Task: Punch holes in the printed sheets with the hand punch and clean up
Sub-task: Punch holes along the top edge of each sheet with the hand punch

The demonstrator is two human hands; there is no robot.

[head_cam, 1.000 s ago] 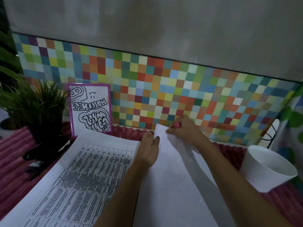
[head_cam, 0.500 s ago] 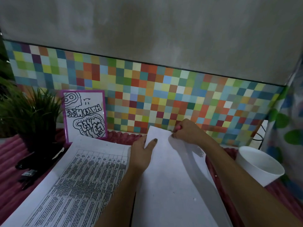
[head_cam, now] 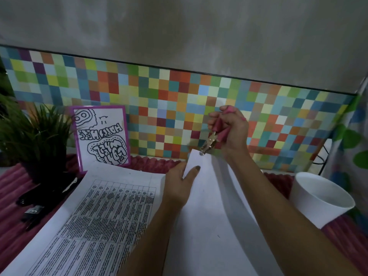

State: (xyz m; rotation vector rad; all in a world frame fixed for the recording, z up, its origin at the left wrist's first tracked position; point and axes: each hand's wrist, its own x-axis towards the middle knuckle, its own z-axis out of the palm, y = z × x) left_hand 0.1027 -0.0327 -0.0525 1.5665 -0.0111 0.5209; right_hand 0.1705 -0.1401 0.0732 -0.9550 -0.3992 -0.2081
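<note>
A wall of small coloured tiles (head_cam: 179, 100) stands behind the table (head_cam: 12, 206), which has a pink ribbed cover. On the table lies a printed sheet (head_cam: 103, 220) with a table of text, and beside it on the right a blank sheet (head_cam: 209, 216) whose far end curves up. A white cup (head_cam: 318, 198) stands near the right edge, a green plant (head_cam: 33, 132) at the left, and a drawing in a purple frame (head_cam: 101, 136) leans on the tiles. The left hand (head_cam: 181, 182) pinches the far corner of the blank sheet. The right hand (head_cam: 231, 130) is closed around the pink handles of the hand punch (head_cam: 213, 136), whose metal tip touches the top edge of this sheet.
</note>
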